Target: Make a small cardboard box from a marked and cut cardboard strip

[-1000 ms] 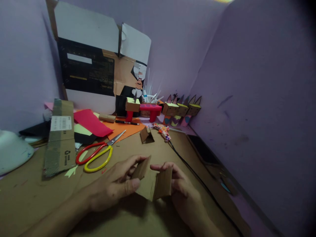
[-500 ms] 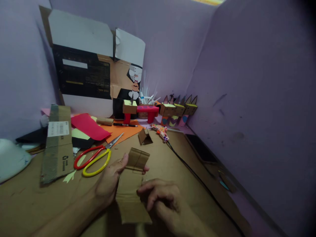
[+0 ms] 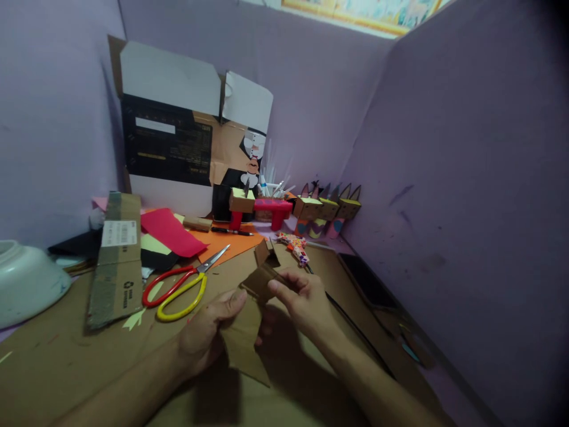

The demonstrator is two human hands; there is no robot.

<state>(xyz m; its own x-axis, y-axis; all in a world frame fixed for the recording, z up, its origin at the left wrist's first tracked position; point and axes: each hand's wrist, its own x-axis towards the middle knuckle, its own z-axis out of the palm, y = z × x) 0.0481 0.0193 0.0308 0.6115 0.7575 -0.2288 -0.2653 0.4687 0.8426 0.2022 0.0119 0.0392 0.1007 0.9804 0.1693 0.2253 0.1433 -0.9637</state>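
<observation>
A creased strip of brown cardboard (image 3: 243, 338) is held above the table between both hands. My left hand (image 3: 211, 329) grips its left edge, thumb on top and fingertips showing beyond the right edge. My right hand (image 3: 306, 299) pinches the upper flap, which is bent at a crease, between thumb and fingers. Just behind the flap stands a small folded cardboard piece (image 3: 265, 254), partly hidden. To the left of my hands lie scissors (image 3: 189, 284) with one red and one yellow handle, their blades apart.
A taped cardboard strip (image 3: 118, 261) and a white bowl (image 3: 29, 284) sit at the left. Coloured paper (image 3: 173, 234) lies behind the scissors. A patterned glue gun (image 3: 296, 246) with a black cord and a phone (image 3: 367, 281) are on the right. Cardboard animal figures (image 3: 329, 207) line the back.
My right hand has moved up from the strip's lower right side to grip its upper flap. The strip is now tilted, and the view has shifted slightly.
</observation>
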